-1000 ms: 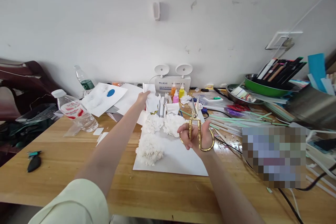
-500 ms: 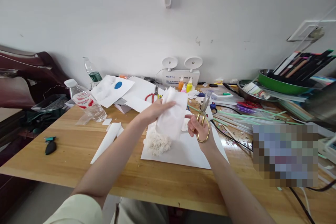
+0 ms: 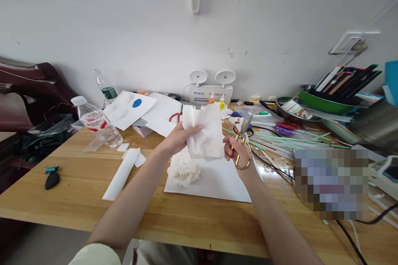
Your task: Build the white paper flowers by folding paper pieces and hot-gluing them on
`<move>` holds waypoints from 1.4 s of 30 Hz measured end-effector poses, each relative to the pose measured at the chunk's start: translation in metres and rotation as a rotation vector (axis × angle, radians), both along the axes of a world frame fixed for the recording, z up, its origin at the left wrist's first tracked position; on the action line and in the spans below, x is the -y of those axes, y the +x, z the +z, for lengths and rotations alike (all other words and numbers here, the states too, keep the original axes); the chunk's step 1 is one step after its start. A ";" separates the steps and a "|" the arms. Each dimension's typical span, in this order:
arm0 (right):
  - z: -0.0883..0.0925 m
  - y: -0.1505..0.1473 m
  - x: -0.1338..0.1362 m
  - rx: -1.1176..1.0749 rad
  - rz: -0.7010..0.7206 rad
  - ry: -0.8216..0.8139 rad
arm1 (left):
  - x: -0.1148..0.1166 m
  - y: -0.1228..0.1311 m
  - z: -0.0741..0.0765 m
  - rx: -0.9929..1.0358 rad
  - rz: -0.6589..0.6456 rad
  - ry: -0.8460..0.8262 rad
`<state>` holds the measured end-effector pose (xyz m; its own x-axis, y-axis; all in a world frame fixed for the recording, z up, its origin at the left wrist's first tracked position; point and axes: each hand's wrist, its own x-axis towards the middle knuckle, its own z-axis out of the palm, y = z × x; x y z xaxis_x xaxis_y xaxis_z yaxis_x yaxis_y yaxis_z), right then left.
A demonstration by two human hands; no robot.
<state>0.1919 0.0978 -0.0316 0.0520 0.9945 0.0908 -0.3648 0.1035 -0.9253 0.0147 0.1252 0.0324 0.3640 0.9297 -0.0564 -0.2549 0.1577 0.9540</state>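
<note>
Between the thumb and fingers of my left hand (image 3: 180,137) is a thin white sheet of tissue paper (image 3: 207,132), held up above the table. My right hand (image 3: 238,153) grips gold-handled scissors (image 3: 243,138), their blades pointing up and away from me, just right of the tissue. Fingertips of that hand are close to the tissue's right edge; I cannot tell if they touch it. Under the tissue, a heap of shredded white paper (image 3: 184,169) rests on a white sheet of paper (image 3: 214,188), partly hidden by the tissue.
Water bottles (image 3: 99,126) stand at the left, near a rolled white paper (image 3: 121,176) and a small black object (image 3: 52,179). Behind are a red-handled tool (image 3: 175,116), paint bottles (image 3: 222,102) and an emergency light (image 3: 211,93). A green bowl (image 3: 326,101) of markers sits right, beyond scattered strips.
The tissue paper has turned to face me more squarely and spread wider. The scissors are still in my right hand, slightly lower. The whole view has shifted a little.
</note>
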 end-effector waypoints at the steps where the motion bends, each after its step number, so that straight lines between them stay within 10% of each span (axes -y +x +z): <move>1: -0.002 -0.001 -0.001 0.015 0.043 -0.005 | -0.004 -0.002 0.005 0.024 0.027 0.012; 15: -0.008 -0.010 0.019 0.573 0.388 0.047 | -0.032 -0.042 0.028 0.102 0.199 0.159; 42: -0.009 -0.020 0.027 0.694 0.309 0.042 | -0.030 -0.027 0.022 -0.005 0.080 0.077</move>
